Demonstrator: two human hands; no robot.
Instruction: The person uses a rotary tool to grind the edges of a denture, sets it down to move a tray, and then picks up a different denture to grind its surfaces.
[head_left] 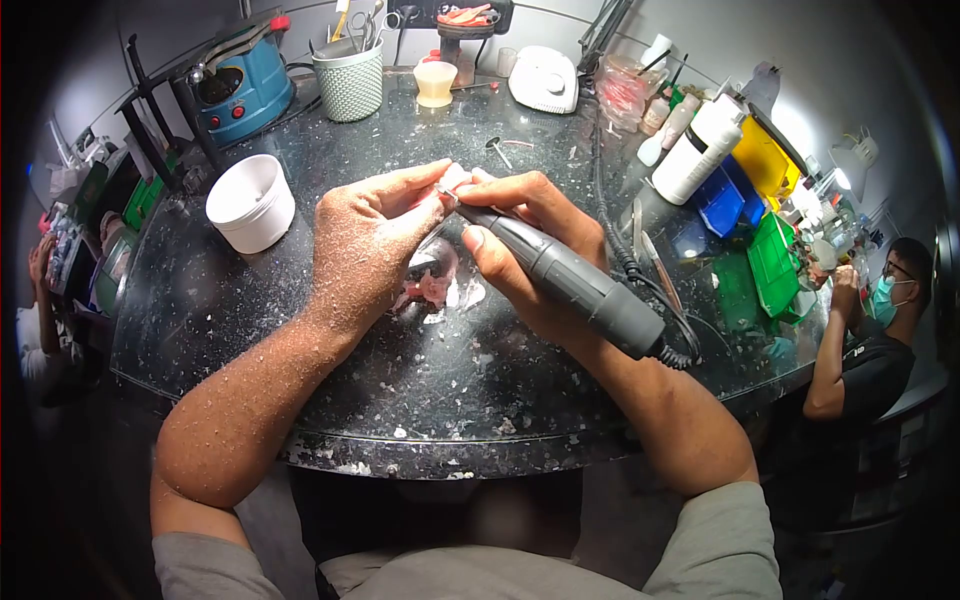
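We log a dark speckled desk (200,310), grey wall (95,65) behind, bright lamp (848,165) far right, a person (880,340) near it.

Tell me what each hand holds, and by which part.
Right hand grips the grey grinding tool near its front end. Left hand pinches a small pale piece.

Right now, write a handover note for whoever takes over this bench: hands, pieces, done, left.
Left hand pinches a small pale piece. Right hand grips the grey handpiece, tip against that piece. Another pink piece lies on the table under the hands; white cup to the left.
Done: some grinding, judging by the dust and chips.
Left: how much more grinding, cannot tell.
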